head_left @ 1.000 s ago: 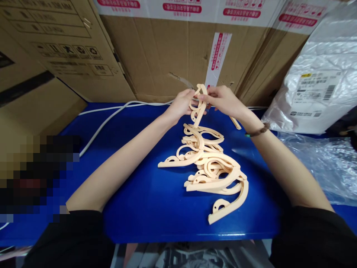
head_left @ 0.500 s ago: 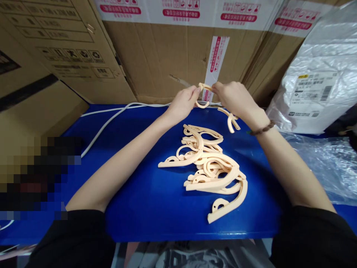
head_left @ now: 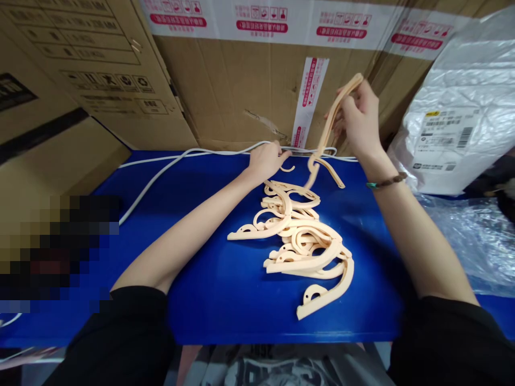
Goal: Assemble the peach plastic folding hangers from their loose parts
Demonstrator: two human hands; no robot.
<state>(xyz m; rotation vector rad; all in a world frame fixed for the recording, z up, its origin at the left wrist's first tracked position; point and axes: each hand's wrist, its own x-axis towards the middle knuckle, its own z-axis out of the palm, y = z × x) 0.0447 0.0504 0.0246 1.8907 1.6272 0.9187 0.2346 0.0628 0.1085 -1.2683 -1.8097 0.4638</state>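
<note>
Right hand (head_left: 361, 122) high (left hand (head_left: 265, 162) low)

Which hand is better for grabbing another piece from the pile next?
Probably the left hand: it's low, near the pile. The right hand is higher, holding a long piece.

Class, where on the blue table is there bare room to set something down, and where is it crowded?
Bare patches of blue table lie between the left forearm and the pale curved pieces, and between those pieces and the right forearm. It is crowded mid-table, where the pieces overlap.
</note>
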